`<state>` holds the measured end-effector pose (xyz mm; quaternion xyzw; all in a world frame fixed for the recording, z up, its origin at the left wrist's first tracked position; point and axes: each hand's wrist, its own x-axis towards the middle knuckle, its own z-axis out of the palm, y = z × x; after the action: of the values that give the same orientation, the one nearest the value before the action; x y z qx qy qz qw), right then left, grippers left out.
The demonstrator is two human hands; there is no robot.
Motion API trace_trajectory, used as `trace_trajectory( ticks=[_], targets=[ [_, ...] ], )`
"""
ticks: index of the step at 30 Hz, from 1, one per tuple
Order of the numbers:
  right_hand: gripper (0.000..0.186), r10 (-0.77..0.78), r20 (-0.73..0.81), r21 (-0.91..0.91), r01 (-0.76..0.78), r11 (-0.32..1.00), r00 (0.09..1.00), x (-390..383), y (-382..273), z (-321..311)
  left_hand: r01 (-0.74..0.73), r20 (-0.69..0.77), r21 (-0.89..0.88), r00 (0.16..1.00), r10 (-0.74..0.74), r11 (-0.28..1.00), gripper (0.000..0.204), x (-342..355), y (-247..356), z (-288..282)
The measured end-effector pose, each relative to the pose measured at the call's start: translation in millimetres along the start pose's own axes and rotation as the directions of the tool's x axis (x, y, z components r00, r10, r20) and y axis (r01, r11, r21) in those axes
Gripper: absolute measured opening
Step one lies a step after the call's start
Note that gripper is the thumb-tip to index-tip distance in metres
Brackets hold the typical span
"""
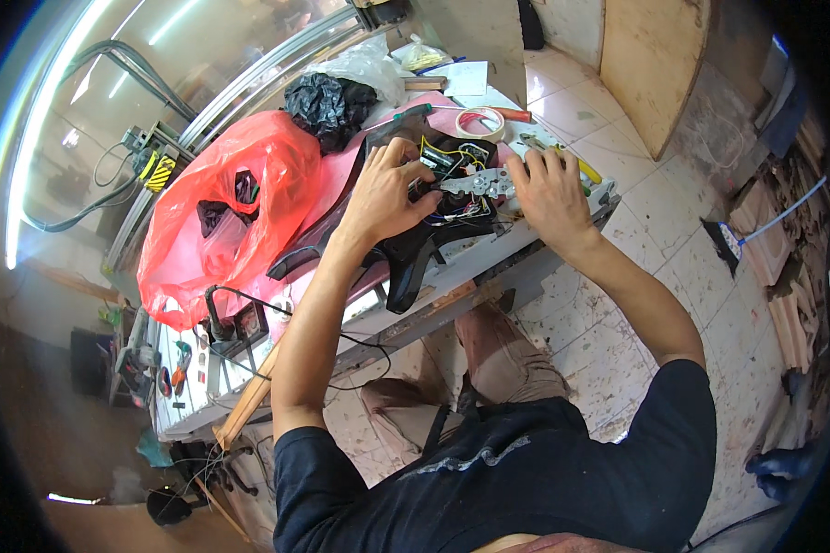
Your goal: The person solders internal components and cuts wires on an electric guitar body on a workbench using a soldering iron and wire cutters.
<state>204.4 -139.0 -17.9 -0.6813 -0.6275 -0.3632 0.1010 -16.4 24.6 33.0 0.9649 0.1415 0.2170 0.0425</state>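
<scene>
A black plastic housing with curved arms lies open at the table's edge, with thin coloured wires and small electronic parts inside. Over its left side, my left hand is closed, thumb and fingers drawn together near the wires; what they pinch is too small to make out. My right hand grips a wire stripper whose flat silver jaws point left over the open housing, toward my left fingertips. Part of a yellow handle shows beyond my right hand.
A roll of tape and a red-handled tool lie behind the housing. To the left are a red plastic bag and a black bag. A black cable hangs over the front edge near a wooden strip.
</scene>
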Motion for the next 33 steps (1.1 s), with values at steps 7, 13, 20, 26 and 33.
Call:
trace_trajectory(
  ticks=[7, 13, 20, 26, 33],
  targets=[
    [0.019, 0.004, 0.000, 0.012, -0.004, 1.000, 1.000, 1.4, 0.7, 1.2, 0.153, 0.008, -0.214, 0.988, -0.155, 0.965, 0.032, -0.7, 5.1, 12.6],
    [0.024, 0.013, -0.020, 0.012, -0.013, 1.000, 1.000, 2.5, 1.0, 4.6, 0.226, 0.015, -0.266, 0.973, -0.230, 0.937, 0.030, -3.5, 7.5, 17.4],
    [0.027, 0.058, -0.024, 0.135, -0.054, 0.989, 0.998, 3.8, 2.4, 7.4, 0.282, -0.055, -0.342, 0.946, -0.319, 0.896, 0.031, -7.6, 11.7, 22.9],
    [0.037, 0.125, 0.038, 0.197, -0.131, 0.972, 0.991, 6.3, -1.3, 3.4, 0.299, -0.089, -0.349, 0.933, -0.349, 0.888, 0.030, -7.0, 14.0, 25.4],
    [0.041, 0.161, 0.029, 0.243, -0.163, 0.956, 0.987, 4.5, -5.0, 2.0, 0.293, -0.103, -0.362, 0.931, -0.351, 0.885, 0.029, -6.7, 13.4, 29.3]
  ],
)
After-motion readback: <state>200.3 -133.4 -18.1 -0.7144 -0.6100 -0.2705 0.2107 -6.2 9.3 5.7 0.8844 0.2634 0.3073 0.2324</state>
